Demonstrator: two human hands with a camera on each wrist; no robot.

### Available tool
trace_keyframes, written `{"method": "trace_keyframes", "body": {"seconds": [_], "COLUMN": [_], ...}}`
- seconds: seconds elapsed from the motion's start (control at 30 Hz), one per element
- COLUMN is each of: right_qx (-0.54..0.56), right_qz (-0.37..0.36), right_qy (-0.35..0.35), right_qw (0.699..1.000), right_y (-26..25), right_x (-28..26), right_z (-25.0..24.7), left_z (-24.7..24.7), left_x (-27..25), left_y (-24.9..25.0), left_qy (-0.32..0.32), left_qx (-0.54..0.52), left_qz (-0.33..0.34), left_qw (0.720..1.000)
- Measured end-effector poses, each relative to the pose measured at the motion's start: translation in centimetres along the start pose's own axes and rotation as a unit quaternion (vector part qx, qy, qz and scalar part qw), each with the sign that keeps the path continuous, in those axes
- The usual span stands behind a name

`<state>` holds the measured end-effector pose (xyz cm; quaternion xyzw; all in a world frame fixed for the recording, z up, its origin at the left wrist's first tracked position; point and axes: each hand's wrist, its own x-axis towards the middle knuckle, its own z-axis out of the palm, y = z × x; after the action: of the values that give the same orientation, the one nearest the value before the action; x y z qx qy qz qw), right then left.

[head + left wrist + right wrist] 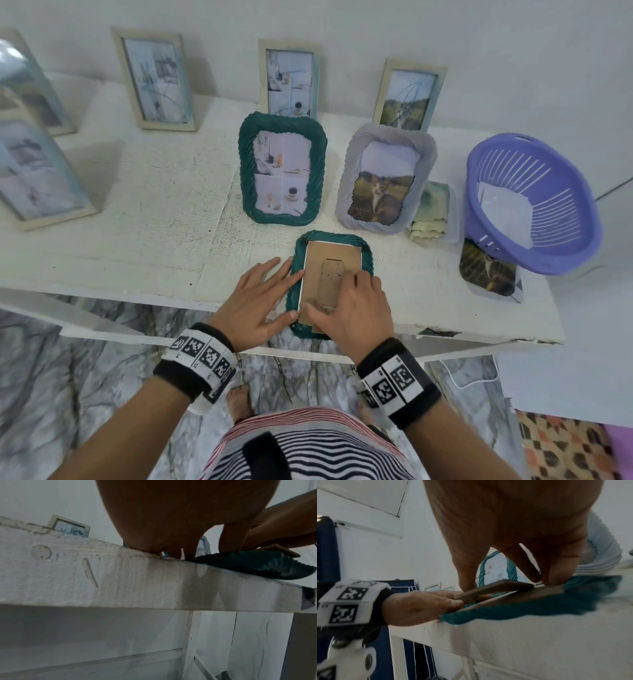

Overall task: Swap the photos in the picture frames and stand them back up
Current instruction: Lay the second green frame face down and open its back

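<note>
Fingers [356, 279] of the right hand [356, 308] pinched the cardboard backing [330, 270] of the face-down green frame [364, 255] at the bench [154, 212] edge; the left hand [255, 301] lay flat, steadying its rim. Overhanging the edge, the frame could tip off if pressed there.

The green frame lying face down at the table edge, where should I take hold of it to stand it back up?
Grip the green frame by its two long rims, one hand from each side. Its brown backing faces up with the stand flap lifted, and its near end overhangs the table edge, so fingers can slip underneath.
</note>
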<state>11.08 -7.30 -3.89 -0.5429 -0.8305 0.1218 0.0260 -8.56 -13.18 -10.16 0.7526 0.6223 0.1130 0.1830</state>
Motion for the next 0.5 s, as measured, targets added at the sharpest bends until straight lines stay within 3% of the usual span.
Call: {"method": "trace_keyframes", "body": {"seconds": [0.23,0.5], "right_qx": [0.123,0.306], "right_qz": [0.08,0.116], "right_qy": [-0.033,-0.036], "right_qw": [0.989,0.944], "right_y": [0.4,3.0], "right_x": [0.9,-0.2], "right_z": [-0.5,-1.3], "left_z": [0.4,0.7], "left_x": [-0.1,-0.1], "left_y": [-0.1,-0.1], "left_qy": [0.017,0.032], "left_qx": [0.002,0.023], "left_qz": [0.003,0.002], "left_qw": [1.0,0.999]}}
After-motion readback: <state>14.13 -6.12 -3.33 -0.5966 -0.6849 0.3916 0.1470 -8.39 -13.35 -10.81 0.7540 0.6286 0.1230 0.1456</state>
